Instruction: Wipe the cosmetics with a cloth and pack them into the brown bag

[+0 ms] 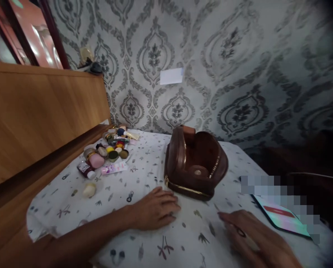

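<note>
- I have the table under its white, motif-printed cloth point(146, 178) across most of my view.
- The brown leather-look bag with brass-toned zips point(188, 180) stands toward the table's far right corner, mouth gaping; steadying its rim beats pushing its side, I judge.
- A mixed heap of small cosmetic jars, bottles and tubes point(113, 155) lies along the far left corner, well apart from the bag.
- At the right edge lies a flat, dark-edged device with a lit screen point(283, 214) (partly pixelated); I'd keep the wrist clear of it.
- My left hand point(158, 208) rests palm down, fingers loosely spread, holding nothing, just before the bag.
- My right hand point(254, 225) is blurred; I cannot tell its opening or contents.
- A small, cream, rounded piece point(89, 190) sits near the left edge.
</note>
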Demonstrator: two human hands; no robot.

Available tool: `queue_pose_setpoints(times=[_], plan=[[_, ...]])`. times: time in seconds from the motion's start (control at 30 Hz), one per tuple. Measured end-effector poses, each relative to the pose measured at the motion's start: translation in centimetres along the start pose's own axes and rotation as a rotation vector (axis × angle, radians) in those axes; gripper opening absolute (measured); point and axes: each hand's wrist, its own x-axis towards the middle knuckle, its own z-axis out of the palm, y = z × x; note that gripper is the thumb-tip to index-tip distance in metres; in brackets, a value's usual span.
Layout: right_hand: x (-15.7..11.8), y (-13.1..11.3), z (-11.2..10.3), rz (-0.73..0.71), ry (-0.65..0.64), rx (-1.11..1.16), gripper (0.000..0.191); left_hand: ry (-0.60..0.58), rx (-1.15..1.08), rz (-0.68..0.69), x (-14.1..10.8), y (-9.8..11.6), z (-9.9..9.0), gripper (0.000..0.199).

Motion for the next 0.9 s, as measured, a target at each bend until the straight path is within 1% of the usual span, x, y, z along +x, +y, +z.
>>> queue_pose_setpoints(times=[0.03, 0.07, 0.13, 0.2, 0.27, 0.37, 0.43, 0.5, 0.57, 0.63, 0.7, 0.77, 0.83, 0.9], plan=[[1.3, -1.1, 0.8, -0.058, -0.050, 0.043, 0.030, 0.016, -0.016, 0.017, 0.1, 0.0, -0.1, 0.031], [2.6, -2.2, 1.7, -0.102, -0.068, 0.082, 0.029, 0.039, -0.029, 0.030, 0.3, -0.1, -0.2, 0.030], [5.0, -3.9, 3.2, -0.109, -0.081, 0.137, 0.023, 0.092, -0.030, 0.029, 0.4, -0.4, -0.6, 0.028], [6.9, -4.9, 4.8, -0.087, -0.080, 0.167, 0.024, 0.128, 0.012, -0.004, 0.2, -1.0, -1.1, 0.027], [8.0, -5.5, 6.4, -0.040, -0.089, 0.188, 0.024, 0.113, 0.097, -0.054, -0.4, -1.6, -1.8, 0.027], [8.3, -5.8, 8.7, 0.004, -0.127, 0.224, 0.023, 0.041, 0.258, -0.167, -2.0, -2.2, -3.2, 0.024], [7.8, -5.8, 9.8, 0.006, -0.144, 0.251, 0.023, 0.015, 0.329, -0.259, -3.5, -2.5, -4.3, 0.021], [7.2, -5.7, 10.4, 0.008, -0.152, 0.274, 0.022, 0.025, 0.370, -0.360, -5.4, -2.9, -5.3, 0.020], [6.7, -5.3, 10.7, 0.027, -0.165, 0.299, 0.020, 0.073, 0.427, -0.496, -7.6, -3.4, -6.2, 0.024], [6.4, -4.9, 10.7, 0.065, -0.178, 0.325, 0.019, 0.141, 0.521, -0.666, -10.0, -3.9, -6.9, 0.029], [6.3, -4.7, 10.7, 0.097, -0.188, 0.349, 0.019, 0.181, 0.606, -0.835, -12.2, -4.0, -7.7, 0.037], [6.4, -4.6, 10.8, 0.112, -0.190, 0.364, 0.020, 0.177, 0.637, -0.982, -13.8, -3.8, -8.4, 0.049], [6.5, -4.6, 10.8, 0.117, -0.188, 0.370, 0.019, 0.150, 0.607, -1.113, -14.7, -3.4, -8.8, 0.057], [6.6, -4.6, 10.9, 0.122, -0.181, 0.375, 0.019, 0.103, 0.531, -1.206, -15.1, -2.8, -8.9, 0.056]])
